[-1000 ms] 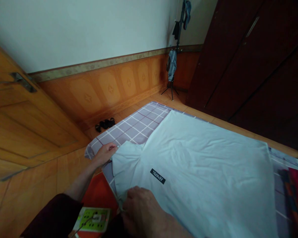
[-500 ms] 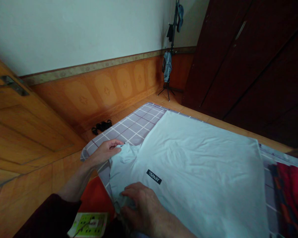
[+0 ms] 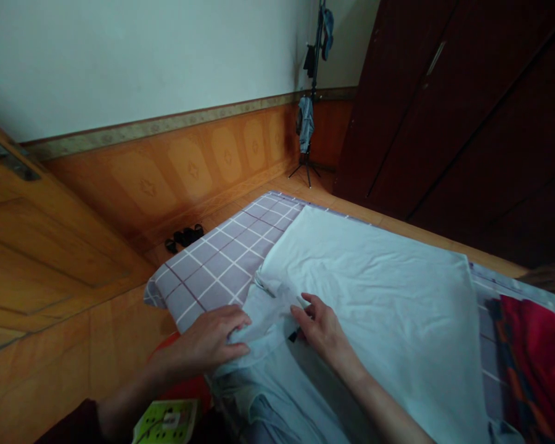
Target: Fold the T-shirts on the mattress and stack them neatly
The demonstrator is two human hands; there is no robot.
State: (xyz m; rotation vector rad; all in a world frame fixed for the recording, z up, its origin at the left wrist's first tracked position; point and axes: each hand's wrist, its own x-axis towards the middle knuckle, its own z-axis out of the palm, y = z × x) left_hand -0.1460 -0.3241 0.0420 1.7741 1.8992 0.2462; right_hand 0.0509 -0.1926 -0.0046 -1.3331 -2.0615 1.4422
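Observation:
A pale T-shirt [image 3: 388,296] lies spread over the checked bedding, its near side folded over toward the middle. My right hand [image 3: 324,330] pinches the folded-over cloth above the dark chest label [image 3: 293,336], which is mostly covered. At the shirt's left edge rests my left hand [image 3: 213,339], thumb and fingers apart on the fabric. Loose, bunched cloth hangs at the near edge below both hands.
Checked bedding [image 3: 213,265] shows left of the shirt, with red clothing [image 3: 536,351] at the right. A green-yellow board [image 3: 166,422] sits at the near left. Beyond stand a coat rack [image 3: 312,123], a dark wardrobe [image 3: 444,123], a wooden door [image 3: 41,228] and black sandals [image 3: 185,237].
My right hand has moved away from me, bringing the shirt's near side over the label. My left hand has left the far sleeve and come nearer along the edge.

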